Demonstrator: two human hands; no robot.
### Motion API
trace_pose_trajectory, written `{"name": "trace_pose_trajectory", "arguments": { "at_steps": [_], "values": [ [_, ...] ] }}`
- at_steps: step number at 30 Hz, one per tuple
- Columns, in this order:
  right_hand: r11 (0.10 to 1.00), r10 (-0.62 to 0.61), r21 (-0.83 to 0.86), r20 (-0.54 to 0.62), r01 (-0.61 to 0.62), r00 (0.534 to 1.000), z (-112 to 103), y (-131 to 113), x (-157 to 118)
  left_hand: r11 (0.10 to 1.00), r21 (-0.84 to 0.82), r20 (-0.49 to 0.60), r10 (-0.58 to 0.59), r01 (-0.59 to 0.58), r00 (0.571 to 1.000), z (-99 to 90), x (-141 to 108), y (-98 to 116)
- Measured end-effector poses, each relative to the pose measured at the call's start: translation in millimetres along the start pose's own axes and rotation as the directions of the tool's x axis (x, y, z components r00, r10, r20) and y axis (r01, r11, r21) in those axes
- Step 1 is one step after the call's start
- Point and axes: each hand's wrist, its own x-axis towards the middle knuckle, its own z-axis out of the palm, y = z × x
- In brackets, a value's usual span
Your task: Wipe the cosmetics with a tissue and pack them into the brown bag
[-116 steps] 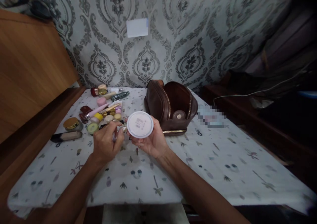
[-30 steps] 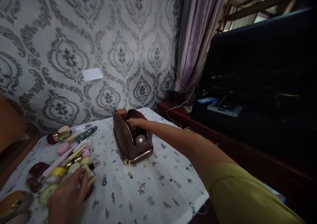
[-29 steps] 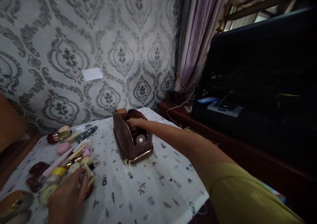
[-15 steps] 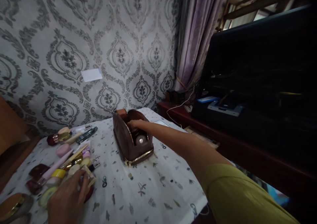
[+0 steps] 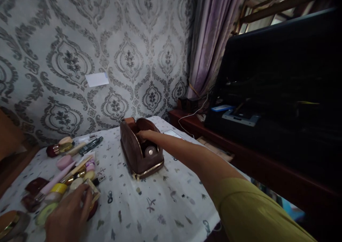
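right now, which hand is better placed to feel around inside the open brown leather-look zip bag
Likely the right hand: it reaches into the bag, while the left hand is outside, at a clear rectangular item.

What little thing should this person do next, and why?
Probably draw the right hand back out of the bag: it reaches into the open top, what it holds there is hidden, and many cosmetics lie outside, by the left hand.
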Motion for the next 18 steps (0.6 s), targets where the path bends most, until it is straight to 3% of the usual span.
{"name": "trace_pose_trajectory", "arguments": {
  "at_steps": [6, 11, 14, 18],
  "values": [
    [1.0, -0.002, -0.01, -0.011, 0.002, 1.0, -3, -2, 0, 0.999, -0.034, 0.014, 0.016, -0.015, 1.0, -0.1, 0, -1],
    [0.995, -0.092, -0.053, -0.139, 0.085, 0.986, -5, 0, 0, 1.0, -0.03, 0.024, 0.01, -0.009, 1.0, -2.7, 0, 1],
    [0.969, -0.169, -0.216, -0.218, 0.121, 0.961, -10, -2, 5, 1.0, -0.016, 0.038, -0.002, 0.003, 0.999, -0.8, -1, -2],
    [0.869, -0.248, -0.483, -0.231, 0.111, 0.941, -16, -11, 23, 0.999, -0.037, 0.025, 0.022, -0.021, 0.999, 9.2, -4, -10]
  ]
}}
